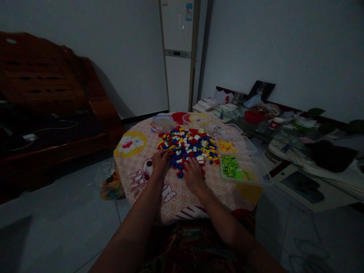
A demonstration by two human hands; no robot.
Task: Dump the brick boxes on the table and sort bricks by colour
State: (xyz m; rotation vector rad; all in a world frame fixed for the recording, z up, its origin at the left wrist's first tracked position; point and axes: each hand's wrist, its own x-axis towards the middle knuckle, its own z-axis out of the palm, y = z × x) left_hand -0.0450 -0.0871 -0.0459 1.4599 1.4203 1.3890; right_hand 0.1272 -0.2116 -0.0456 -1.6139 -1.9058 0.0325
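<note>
A pile of toy building bricks (184, 141) in red, blue, white and yellow is spread over the round table. At its left edge is my left hand (160, 161), with thumb and fingers drawn together by some red bricks; whatever lies between the fingertips is too dark and small to make out. My right hand (193, 175) rests at the near side of the pile, its fingers stretched out over red and white bricks. Right of the pile, a clear plastic box (256, 178) contains green bricks (231, 167). Yellow bricks (226, 145) lie in another clear box behind it.
A patterned cloth (136, 167) covers the table. Clear containers (162, 122) stand toward its back. Left on the floor is a plastic bag (111, 185), near a wooden bench (45, 94). A cluttered glass table (241, 117) runs along the right wall.
</note>
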